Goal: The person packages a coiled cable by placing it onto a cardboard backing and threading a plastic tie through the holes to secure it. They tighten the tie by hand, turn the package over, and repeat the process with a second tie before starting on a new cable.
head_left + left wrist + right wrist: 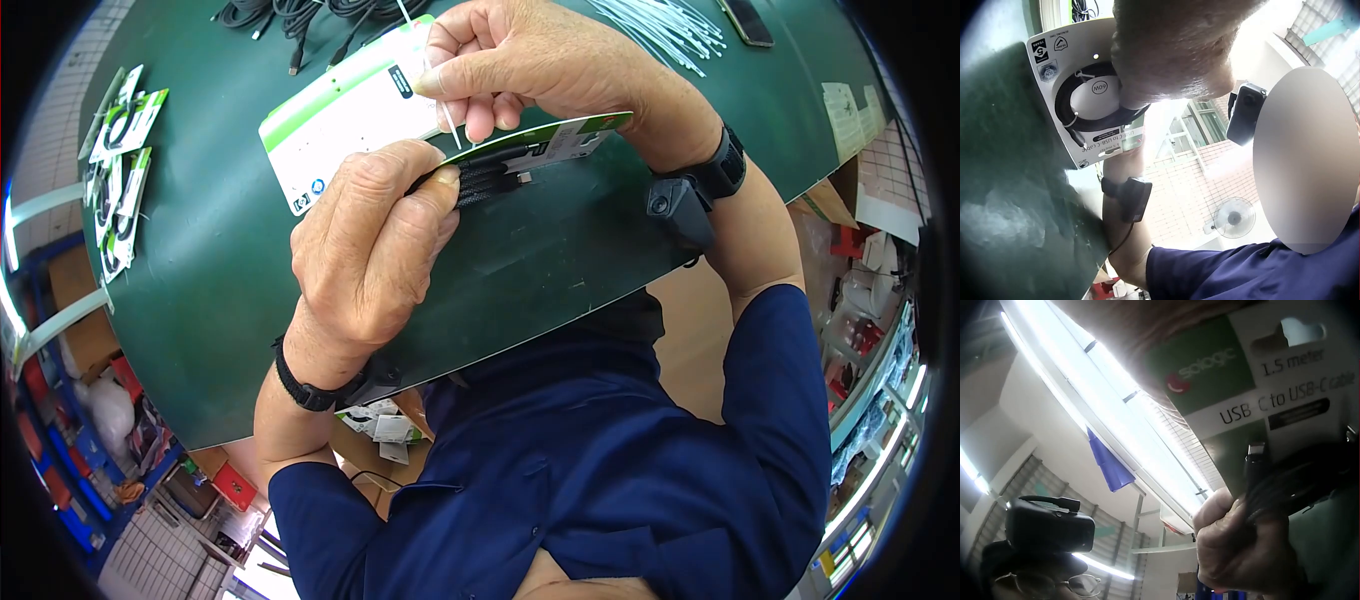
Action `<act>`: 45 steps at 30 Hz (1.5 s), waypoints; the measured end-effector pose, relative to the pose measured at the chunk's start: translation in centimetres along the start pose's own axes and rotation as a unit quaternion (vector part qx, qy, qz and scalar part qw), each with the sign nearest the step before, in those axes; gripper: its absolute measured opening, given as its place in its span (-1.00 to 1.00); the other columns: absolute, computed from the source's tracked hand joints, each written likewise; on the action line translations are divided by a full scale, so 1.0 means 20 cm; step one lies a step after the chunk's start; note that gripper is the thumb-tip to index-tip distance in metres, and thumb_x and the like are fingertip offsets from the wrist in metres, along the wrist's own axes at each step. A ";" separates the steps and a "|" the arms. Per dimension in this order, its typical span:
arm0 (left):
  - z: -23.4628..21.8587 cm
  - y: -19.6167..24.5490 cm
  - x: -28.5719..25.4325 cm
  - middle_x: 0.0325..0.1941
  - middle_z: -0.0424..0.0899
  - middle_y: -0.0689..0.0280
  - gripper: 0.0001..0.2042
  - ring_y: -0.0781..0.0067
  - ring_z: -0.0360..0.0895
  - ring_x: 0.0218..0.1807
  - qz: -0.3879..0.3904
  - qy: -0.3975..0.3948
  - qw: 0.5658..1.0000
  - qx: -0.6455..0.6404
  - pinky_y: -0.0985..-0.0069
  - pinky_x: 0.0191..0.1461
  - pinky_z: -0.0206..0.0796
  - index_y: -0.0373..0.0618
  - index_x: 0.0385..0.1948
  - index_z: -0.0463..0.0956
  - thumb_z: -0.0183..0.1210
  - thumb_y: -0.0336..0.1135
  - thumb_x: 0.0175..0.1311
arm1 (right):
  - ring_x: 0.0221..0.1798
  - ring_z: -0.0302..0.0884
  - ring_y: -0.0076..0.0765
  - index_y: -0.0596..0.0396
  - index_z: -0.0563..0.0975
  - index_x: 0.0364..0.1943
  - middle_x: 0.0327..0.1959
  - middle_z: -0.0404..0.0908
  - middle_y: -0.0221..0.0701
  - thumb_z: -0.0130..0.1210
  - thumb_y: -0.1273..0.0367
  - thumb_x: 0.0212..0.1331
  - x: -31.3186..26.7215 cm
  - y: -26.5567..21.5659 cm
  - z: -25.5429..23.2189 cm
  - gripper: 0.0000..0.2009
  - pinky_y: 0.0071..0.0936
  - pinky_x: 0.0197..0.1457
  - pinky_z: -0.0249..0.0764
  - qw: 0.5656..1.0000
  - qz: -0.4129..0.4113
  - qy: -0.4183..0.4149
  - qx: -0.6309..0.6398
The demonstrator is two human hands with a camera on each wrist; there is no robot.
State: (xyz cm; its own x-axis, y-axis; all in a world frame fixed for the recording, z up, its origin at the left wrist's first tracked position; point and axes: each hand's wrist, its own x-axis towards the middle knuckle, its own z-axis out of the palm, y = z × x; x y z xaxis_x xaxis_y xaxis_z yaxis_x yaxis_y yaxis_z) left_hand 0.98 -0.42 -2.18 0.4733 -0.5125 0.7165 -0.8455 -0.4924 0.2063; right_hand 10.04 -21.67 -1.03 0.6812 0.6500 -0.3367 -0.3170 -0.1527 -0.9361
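My left hand grips a retail card by its edge, thumb on the side with the coiled black USB-C cable. Printing on the card reads "1.5 meter" and "USB-C to USB-C cable" in the right wrist view. In the left wrist view the cable forms a loop, fixed to the card with thin ties. Above the card's far side, my right hand pinches a thin white zip tie between thumb and index finger. The tie's lower end meets the card's upper edge, close to the left fingertips.
A flat white-and-green card lies behind the hands on the green table. Several packaged cables lie at the left edge. At the back are black cable bundles, loose white zip ties and a phone.
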 end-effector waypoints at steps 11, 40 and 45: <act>-0.01 0.00 0.00 -0.26 0.67 0.12 -0.69 0.26 0.68 -0.31 0.000 -0.005 1.000 0.004 0.45 -0.32 0.54 -0.36 -0.34 0.63 0.43 -0.60 -0.23 | -0.43 0.69 -0.62 0.20 0.60 -0.34 -0.41 0.73 -0.41 0.19 0.37 0.41 0.01 0.03 0.00 -0.81 -0.73 -0.39 0.55 1.000 0.008 -0.018 0.000; -0.01 0.00 0.02 -0.24 0.70 0.16 -0.77 0.30 0.69 -0.35 0.013 -0.022 1.000 0.016 0.48 -0.35 0.53 -0.33 -0.39 0.62 0.40 -0.56 -0.16 | -0.43 0.57 -0.69 0.19 0.64 -0.13 -0.42 0.71 -0.47 0.20 0.27 0.47 -0.05 0.02 -0.03 -0.77 -0.73 -0.35 0.49 0.990 -0.002 -0.085 0.113; 0.00 -0.03 0.05 -0.23 0.69 0.18 -0.81 0.32 0.67 -0.38 0.035 -0.031 0.999 -0.002 0.48 -0.37 0.51 -0.33 -0.41 0.61 0.36 -0.58 -0.13 | -0.47 0.61 -0.67 0.21 0.68 -0.12 -0.42 0.72 -0.45 0.15 0.31 0.51 -0.03 0.05 -0.05 -0.78 -0.78 -0.38 0.52 0.988 -0.049 -0.137 -0.051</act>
State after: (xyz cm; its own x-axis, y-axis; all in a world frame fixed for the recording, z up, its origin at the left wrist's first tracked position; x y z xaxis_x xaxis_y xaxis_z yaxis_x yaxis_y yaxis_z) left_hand 1.95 -0.55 -1.57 0.4273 -0.5881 0.6867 -0.8780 -0.4512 0.1599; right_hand 10.03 -22.95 -1.88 0.4971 0.8401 -0.2171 -0.1809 -0.1444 -0.9729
